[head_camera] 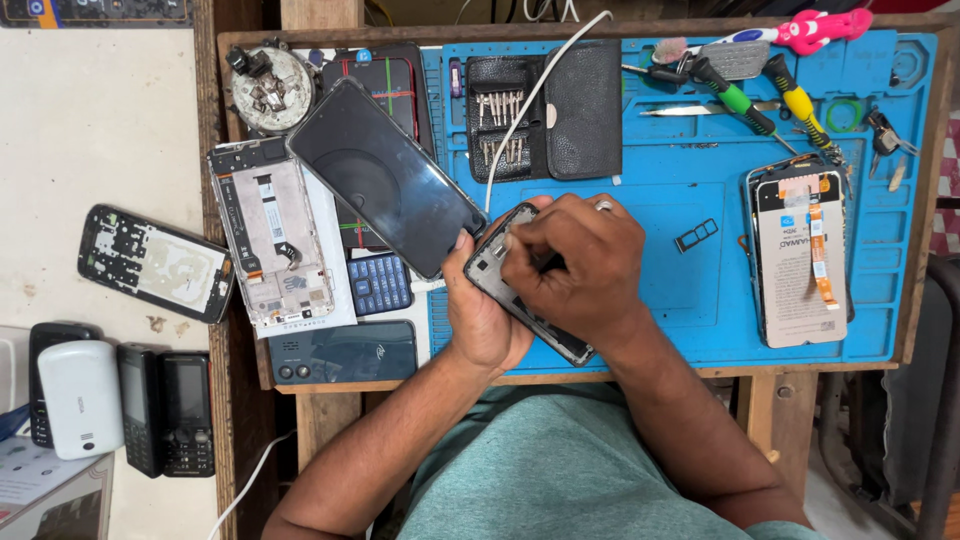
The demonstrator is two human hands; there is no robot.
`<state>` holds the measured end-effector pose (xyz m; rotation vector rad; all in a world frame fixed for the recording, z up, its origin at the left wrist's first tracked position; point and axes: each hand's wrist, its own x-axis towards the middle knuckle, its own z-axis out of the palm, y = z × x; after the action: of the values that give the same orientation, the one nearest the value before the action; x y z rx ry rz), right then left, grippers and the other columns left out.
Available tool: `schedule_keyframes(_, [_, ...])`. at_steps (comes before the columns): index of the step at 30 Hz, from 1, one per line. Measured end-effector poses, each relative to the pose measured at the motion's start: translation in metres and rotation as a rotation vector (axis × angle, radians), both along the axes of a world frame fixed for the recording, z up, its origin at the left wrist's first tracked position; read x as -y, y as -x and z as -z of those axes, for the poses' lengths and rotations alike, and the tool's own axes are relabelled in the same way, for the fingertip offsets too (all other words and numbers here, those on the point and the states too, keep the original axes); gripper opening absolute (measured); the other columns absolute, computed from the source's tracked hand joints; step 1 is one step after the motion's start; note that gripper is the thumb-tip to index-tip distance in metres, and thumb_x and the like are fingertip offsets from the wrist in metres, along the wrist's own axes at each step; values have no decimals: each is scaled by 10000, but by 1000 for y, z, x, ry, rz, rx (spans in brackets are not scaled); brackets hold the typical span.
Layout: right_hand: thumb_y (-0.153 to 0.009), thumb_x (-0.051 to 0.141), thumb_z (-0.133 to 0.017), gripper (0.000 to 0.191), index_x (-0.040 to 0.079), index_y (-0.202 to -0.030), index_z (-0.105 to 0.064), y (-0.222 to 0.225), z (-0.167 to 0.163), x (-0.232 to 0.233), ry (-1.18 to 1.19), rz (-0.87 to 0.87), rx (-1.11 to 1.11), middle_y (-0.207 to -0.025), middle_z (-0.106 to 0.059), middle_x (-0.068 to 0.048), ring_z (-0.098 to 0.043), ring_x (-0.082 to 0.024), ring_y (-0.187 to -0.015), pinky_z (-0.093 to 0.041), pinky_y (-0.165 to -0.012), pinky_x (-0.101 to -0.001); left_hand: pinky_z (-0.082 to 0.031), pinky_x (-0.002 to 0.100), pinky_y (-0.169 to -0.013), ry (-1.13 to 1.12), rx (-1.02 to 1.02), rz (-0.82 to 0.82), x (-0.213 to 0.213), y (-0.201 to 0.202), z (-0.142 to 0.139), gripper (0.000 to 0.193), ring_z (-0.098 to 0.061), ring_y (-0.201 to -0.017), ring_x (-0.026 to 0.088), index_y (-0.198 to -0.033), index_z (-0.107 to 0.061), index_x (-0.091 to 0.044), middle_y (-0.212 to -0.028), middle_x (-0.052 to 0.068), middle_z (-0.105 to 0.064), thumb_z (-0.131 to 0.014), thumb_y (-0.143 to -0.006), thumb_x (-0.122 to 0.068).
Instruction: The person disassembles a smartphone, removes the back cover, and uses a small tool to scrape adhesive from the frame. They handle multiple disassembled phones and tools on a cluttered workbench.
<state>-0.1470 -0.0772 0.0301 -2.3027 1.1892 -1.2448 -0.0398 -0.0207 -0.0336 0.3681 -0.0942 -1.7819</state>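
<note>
My left hand (pixel 480 315) grips a black phone frame (pixel 500 265) from below, tilted over the blue work mat (pixel 690 290). Over the same frame my right hand (pixel 575 265) is closed, fingers pressing on its inner side; a ring shows on one finger. Whether a small tool sits between those fingers is hidden. A detached dark screen panel (pixel 385 175) lies just left of the hands, touching the frame's upper end.
An open black screwdriver-bit case (pixel 545 110), several screwdrivers (pixel 735 95), a small card tray (pixel 696 235) and an opened phone with flex cables (pixel 800 260) lie on the mat. More phone bodies (pixel 270 235) and keypad phones (pixel 165 410) sit to the left. A white cable (pixel 540 85) crosses the case.
</note>
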Motion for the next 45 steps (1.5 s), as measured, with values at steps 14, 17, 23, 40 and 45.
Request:
schedule_keyframes(14, [-881,3,-774,194,32,-819,-592,0,8,-6,-90,192,82,-740,-538,-60,-508,-122,-546,-420,-509,-289,-435,427,-1180,-27,57,8,2,5,-7,739,-574,-1308,282,-1493,-512,4,-1366,168,-618,-259,-1109,-574])
schedule_keyframes(17, [-880,10,-783,187,36,-830,-604,0,6,-5,-86,176,85,-743,-551,-61,-524,-141,-557,-426,-518,-301,-435,422,-1179,-25,35,9,2,5,-7,747,-578,-1304,276,-1501,-507,4,-1364,162,-620,-258,-1108,-581])
schedule_keyframes(23, [-817,66,-807,153,70,-834,-655,2,0,-4,20,27,-11,-687,-590,-26,-542,-174,-551,-399,-568,-366,-435,425,-1189,-14,-45,38,2,1,-5,784,-573,-1305,275,-1532,-490,-5,-1366,166,-611,-248,-1102,-614])
schedule_keyframes(40, [-854,-8,-798,181,19,-815,-623,-1,3,-7,-113,200,89,-743,-568,-56,-467,-84,-503,-367,-475,-278,-441,418,-1173,-23,28,12,2,2,-5,770,-571,-1313,274,-1511,-516,-12,-1376,160,-612,-284,-1097,-618])
schedule_keyframes(45, [-942,-26,-797,122,16,-1030,-724,14,-13,-2,-247,99,173,-898,-657,-63,-545,-88,-647,-428,-556,-236,-439,429,-1167,-97,27,10,9,3,-5,765,-568,-1320,269,-1482,-509,-12,-1383,144,-613,-250,-1080,-609])
